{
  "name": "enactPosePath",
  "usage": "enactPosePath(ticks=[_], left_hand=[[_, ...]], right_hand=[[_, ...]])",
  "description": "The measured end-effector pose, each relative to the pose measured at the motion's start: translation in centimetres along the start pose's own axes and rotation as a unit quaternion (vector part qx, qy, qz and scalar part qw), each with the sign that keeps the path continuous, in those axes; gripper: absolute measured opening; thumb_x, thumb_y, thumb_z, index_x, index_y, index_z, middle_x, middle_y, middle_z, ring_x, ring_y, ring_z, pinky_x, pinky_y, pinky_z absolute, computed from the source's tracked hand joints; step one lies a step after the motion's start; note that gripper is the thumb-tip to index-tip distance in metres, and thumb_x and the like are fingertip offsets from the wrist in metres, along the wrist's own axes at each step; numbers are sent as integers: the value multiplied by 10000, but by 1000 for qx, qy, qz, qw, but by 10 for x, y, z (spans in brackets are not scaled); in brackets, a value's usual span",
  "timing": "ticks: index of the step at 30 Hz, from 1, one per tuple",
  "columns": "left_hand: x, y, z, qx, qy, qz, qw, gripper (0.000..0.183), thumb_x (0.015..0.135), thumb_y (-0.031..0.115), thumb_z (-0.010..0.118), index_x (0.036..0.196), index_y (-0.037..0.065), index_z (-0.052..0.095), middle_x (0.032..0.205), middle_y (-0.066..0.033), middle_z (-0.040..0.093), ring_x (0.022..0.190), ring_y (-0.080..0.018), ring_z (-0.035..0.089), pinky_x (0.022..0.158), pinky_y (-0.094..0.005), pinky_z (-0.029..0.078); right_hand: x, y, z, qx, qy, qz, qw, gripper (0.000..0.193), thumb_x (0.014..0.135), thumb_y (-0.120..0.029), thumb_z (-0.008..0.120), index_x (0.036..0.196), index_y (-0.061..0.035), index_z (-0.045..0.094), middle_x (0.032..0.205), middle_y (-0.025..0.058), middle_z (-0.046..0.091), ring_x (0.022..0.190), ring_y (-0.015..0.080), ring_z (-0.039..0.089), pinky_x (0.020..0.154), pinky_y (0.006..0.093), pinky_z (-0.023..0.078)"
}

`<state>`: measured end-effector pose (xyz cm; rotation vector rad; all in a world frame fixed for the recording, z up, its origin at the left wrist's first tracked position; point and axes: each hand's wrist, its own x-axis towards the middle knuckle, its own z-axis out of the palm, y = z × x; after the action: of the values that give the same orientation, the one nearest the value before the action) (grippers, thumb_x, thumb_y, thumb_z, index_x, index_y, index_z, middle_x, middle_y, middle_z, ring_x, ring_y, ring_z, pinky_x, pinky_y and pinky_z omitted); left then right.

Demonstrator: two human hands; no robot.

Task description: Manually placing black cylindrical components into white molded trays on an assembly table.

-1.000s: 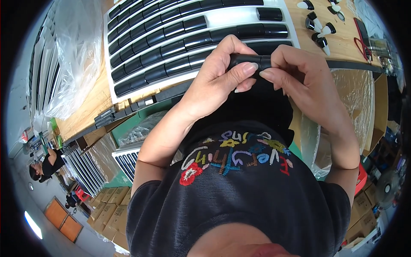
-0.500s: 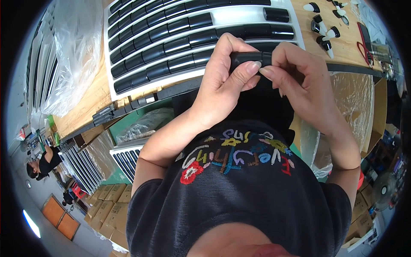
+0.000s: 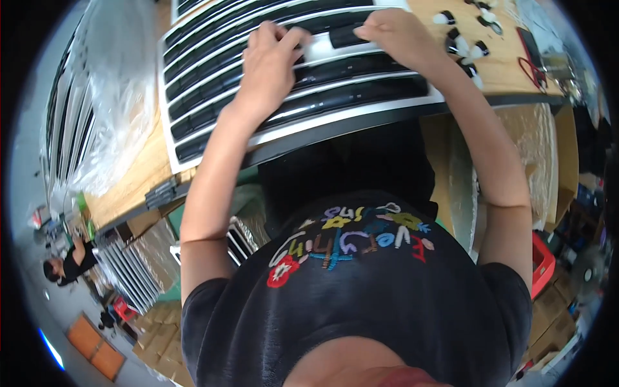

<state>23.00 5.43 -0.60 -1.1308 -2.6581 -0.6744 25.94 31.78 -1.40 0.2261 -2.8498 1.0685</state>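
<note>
Rows of glossy black cylinders lie in a white tray (image 3: 422,94) on the workbench. My right hand (image 3: 403,40) reaches over the far right part of the tray. Its thumb and fingers pinch the right end of a black cylinder (image 3: 345,36), which lies in or just over a row beside a short white gap. Left of that gap, my left hand (image 3: 271,68) is over the same row. Its bent fingers are smeared by motion. Something dark shows beneath them, but I cannot tell whether they grip it.
Small black-and-white capped pieces (image 3: 456,44) are scattered right of the tray, near red-handled pliers (image 3: 532,72). Clear plastic film (image 3: 122,97) covers stacked trays at the left. An open cardboard box (image 3: 566,155) stands below the bench's right side. Another person (image 3: 69,263) is far left.
My hands, which held one black cylinder together near the bench's front edge, have parted and moved farther out over the tray. The view has shifted slightly.
</note>
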Motion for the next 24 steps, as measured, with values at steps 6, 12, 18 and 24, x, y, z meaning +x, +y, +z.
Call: enactPosePath(ticks=[6,12,18,24], left_hand=[[-7,-5,-10,31,-41,6,999,132,888,69,625,1000,129,589,1028,-104,483,995,-294,483,801,-420,376],[-2,22,-16,-178,80,-22,980,166,885,1,636,970,41,498,926,-98,492,847,-273,536,752,-360,415],[11,112,26,-548,96,-140,819,163,826,6,755,863,42,600,769,22,588,663,-14,512,579,-179,410],[58,164,65,-594,-9,-146,791,113,875,8,699,962,-17,632,843,-60,680,777,-91,666,690,-222,531]], right_hand=[[-37,14,-51,-12,162,92,982,241,894,-266,693,947,-31,684,784,45,649,721,133,581,686,293,460],[-104,46,-105,-106,171,222,954,211,876,-203,715,1011,-42,694,813,5,649,709,89,540,668,269,457],[-118,-15,-84,18,146,173,974,268,880,-142,703,1129,-52,661,925,22,661,727,75,532,701,252,456],[-135,-21,-76,107,141,126,976,333,930,-71,632,1260,-56,588,1012,36,670,897,95,621,747,224,474]])
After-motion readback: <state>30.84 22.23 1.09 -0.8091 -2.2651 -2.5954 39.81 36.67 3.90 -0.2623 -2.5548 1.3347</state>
